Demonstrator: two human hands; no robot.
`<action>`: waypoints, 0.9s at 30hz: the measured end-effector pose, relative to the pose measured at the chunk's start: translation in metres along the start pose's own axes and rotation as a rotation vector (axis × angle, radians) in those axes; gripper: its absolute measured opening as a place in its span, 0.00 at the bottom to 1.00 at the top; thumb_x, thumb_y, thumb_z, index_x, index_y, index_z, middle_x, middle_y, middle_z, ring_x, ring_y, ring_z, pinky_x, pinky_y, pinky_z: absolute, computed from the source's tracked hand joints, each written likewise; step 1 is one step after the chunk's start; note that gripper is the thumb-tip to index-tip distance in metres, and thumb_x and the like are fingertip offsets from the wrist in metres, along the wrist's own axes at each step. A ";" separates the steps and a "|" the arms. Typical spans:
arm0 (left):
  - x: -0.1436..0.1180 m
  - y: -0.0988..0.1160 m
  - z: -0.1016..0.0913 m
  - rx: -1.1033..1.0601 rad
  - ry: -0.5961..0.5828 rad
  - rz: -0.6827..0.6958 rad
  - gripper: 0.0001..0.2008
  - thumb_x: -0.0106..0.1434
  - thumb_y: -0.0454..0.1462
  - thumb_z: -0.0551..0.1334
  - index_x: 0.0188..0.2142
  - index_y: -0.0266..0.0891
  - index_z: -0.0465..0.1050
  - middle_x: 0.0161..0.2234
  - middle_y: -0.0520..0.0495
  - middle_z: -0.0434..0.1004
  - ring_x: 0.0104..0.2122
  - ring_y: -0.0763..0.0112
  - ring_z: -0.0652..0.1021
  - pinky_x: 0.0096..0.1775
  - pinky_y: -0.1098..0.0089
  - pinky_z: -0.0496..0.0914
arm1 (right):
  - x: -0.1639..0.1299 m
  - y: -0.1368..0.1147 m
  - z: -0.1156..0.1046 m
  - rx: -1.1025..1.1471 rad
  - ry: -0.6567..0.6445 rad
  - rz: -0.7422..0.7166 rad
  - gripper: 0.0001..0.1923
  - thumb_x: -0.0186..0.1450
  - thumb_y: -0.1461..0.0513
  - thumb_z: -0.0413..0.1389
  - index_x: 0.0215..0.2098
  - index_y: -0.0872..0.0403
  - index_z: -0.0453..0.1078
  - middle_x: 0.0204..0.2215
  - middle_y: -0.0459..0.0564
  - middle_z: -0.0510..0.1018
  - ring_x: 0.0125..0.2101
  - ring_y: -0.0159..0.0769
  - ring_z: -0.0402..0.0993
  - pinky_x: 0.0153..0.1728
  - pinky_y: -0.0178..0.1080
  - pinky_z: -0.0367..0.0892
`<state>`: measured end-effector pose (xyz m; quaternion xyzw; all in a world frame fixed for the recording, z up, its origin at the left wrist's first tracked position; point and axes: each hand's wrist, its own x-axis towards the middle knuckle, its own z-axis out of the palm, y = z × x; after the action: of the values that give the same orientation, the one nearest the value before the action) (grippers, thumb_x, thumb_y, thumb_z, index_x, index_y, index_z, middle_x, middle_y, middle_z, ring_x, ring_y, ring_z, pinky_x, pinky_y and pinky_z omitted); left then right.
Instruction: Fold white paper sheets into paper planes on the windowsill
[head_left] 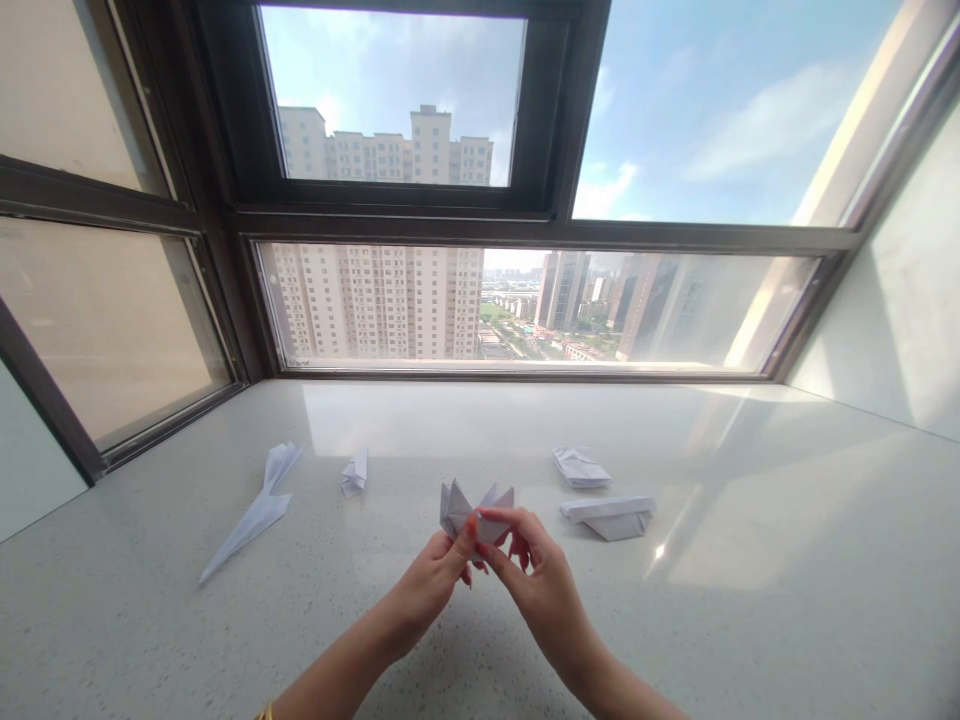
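Between both hands, above the pale speckled windowsill (pixel 420 660), is a folded white paper piece (pixel 457 506) with several pointed flaps standing up. My left hand (pixel 441 570) is closed on its left and near side, thumb pressed along the front. My right hand (pixel 529 560) pinches its right side, with forefinger and thumb near the middle. The fingers hide the lower part of the paper. The fingertips of the two hands nearly meet at the centre.
On the left of the sill lie a long paper folding (pixel 255 520) with a sharp tip and a small folded paper piece (pixel 355 472). To the right are a flat folded packet (pixel 581 467) and a boat-like paper folding (pixel 611 516). A dark-framed window (pixel 555 232) rises behind.
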<state>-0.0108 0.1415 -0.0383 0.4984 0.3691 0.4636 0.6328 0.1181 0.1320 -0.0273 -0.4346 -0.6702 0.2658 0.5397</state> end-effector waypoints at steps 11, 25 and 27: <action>-0.004 0.006 0.008 -0.343 -0.080 0.005 0.19 0.51 0.48 0.61 0.36 0.36 0.73 0.30 0.46 0.73 0.33 0.69 0.69 0.39 0.68 0.60 | -0.005 -0.006 0.001 -0.178 -0.039 -0.172 0.10 0.57 0.66 0.52 0.37 0.49 0.69 0.26 0.45 0.70 0.28 0.35 0.62 0.29 0.36 0.58; -0.003 0.014 0.009 -0.312 0.058 0.038 0.19 0.51 0.49 0.61 0.31 0.34 0.73 0.30 0.44 0.75 0.29 0.71 0.71 0.34 0.70 0.61 | 0.003 0.004 -0.004 0.058 0.138 0.042 0.23 0.58 0.57 0.54 0.51 0.51 0.59 0.31 0.47 0.66 0.24 0.32 0.61 0.27 0.37 0.63; -0.003 0.015 0.009 -0.275 0.051 0.049 0.20 0.51 0.49 0.61 0.33 0.33 0.73 0.31 0.43 0.75 0.29 0.70 0.71 0.35 0.69 0.62 | 0.006 0.007 -0.004 0.143 0.086 0.149 0.19 0.57 0.54 0.53 0.44 0.54 0.64 0.27 0.47 0.69 0.23 0.32 0.63 0.26 0.36 0.62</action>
<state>-0.0069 0.1372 -0.0217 0.4039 0.3059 0.5376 0.6740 0.1239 0.1403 -0.0291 -0.4544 -0.5916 0.3335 0.5765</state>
